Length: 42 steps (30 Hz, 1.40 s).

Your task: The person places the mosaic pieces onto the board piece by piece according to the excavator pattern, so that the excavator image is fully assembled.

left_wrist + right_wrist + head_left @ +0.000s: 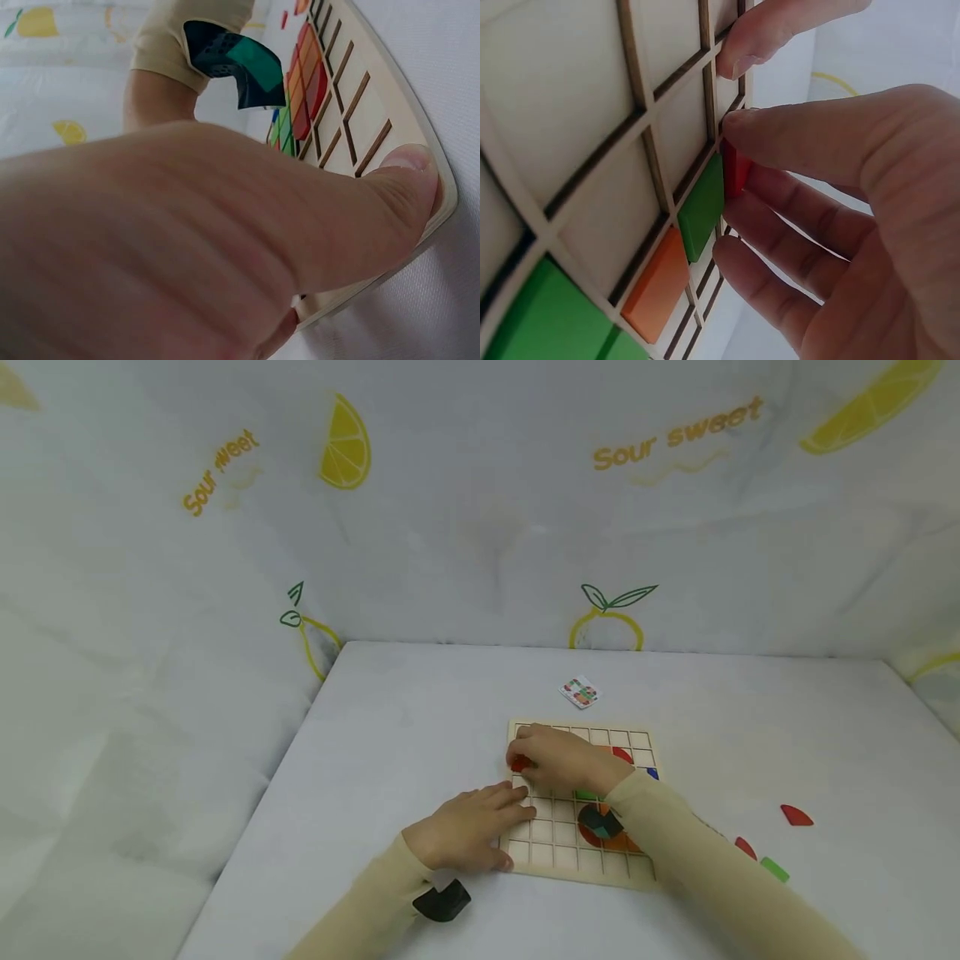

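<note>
A wooden grid board [542, 858] lies on the white table under both hands. At its far left edge my right hand [566, 758] pinches a red piece [739, 166] between thumb and fingers, right at the grid. Beside that piece sit a green piece [703, 214] and an orange piece [656, 289] in their cells. My left hand [476, 827] rests spread over the board's left edge, its thumb [401, 180] pressing the near corner. More red, orange, green and blue pieces fill cells on the board's right side, partly hidden by the right forearm.
Beyond the board lies a small picture card [580, 692] with coloured shapes. Off to the right are loose pieces: a red quarter-round [797, 816], another red piece [746, 847] and a green rectangle [775, 869]. A white curtain [465, 527] with lemon prints hangs behind the table.
</note>
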Available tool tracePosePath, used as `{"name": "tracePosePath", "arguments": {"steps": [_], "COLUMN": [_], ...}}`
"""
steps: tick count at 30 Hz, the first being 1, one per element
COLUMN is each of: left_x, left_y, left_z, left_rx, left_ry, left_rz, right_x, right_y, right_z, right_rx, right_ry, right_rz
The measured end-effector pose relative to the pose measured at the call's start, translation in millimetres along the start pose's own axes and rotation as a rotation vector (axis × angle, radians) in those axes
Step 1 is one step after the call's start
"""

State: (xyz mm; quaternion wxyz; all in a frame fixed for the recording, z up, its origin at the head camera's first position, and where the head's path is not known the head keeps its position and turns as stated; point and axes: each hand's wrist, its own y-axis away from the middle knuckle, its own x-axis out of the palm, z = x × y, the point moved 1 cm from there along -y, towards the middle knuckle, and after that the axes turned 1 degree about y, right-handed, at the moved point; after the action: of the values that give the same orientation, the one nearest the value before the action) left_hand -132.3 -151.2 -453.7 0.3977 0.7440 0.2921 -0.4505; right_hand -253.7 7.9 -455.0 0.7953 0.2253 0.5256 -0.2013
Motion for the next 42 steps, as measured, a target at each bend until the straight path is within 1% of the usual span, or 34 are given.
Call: {"name": "tracePosePath", "arguments": {"steps": [5, 8, 12, 16, 19, 22, 24, 29, 32, 35, 38, 42], "left_x": [-1.3, 0.2, 2.5, 7.1, 13.2, 18.1, 16.9, 4.7, 3.1, 5.1, 7.3, 6.4], "left_y": [-5.0, -4.4, -1.2, 0.8, 1.4, 2.1, 1.5, -2.6, -3.4, -2.5, -1.9, -0.8], "left_z": [-1.9, -3.2, -2.9, -3.1, -5.1, -6.9, -6.2, -2.8, -3.1, -4.3, -4.4, -3.4], "left_rx": [0.007, 0.013, 0.002, 0.007, 0.032, 0.047, 0.041, 0.004, -0.003, 0.001, 0.006, 0.000], "left_ry": [-0.042, -0.043, -0.036, -0.051, -0.045, -0.032, -0.042, -0.074, -0.060, -0.043, -0.044, -0.054], "left_rz": [-0.008, -0.006, -0.006, -0.024, -0.031, -0.023, -0.026, -0.036, -0.024, -0.009, -0.009, -0.015], "right_x": [-1.9, 0.3, 2.9, 6.3, 10.7, 13.8, 12.5, 2.1, -0.2, 0.2, -1.6, -10.8], "right_y": [4.5, 6.2, 5.8, 9.5, 15.3, 18.9, 17.8, 11.1, 11.8, 16.2, 21.7, 30.0], "right_z": [-1.6, -1.7, 0.7, 4.9, 6.4, 7.0, 6.5, 3.8, 3.1, 3.5, 4.3, 6.6], "right_rx": [0.001, 0.008, -0.001, 0.001, 0.008, -0.002, -0.019, -0.051, -0.054, -0.052, -0.051, -0.048], "right_ry": [0.008, 0.011, 0.011, 0.003, -0.006, -0.002, 0.017, 0.065, 0.053, 0.039, 0.025, -0.020], "right_rz": [-0.030, -0.026, -0.019, -0.026, -0.020, -0.018, -0.034, -0.085, -0.089, -0.089, -0.114, -0.151]}}
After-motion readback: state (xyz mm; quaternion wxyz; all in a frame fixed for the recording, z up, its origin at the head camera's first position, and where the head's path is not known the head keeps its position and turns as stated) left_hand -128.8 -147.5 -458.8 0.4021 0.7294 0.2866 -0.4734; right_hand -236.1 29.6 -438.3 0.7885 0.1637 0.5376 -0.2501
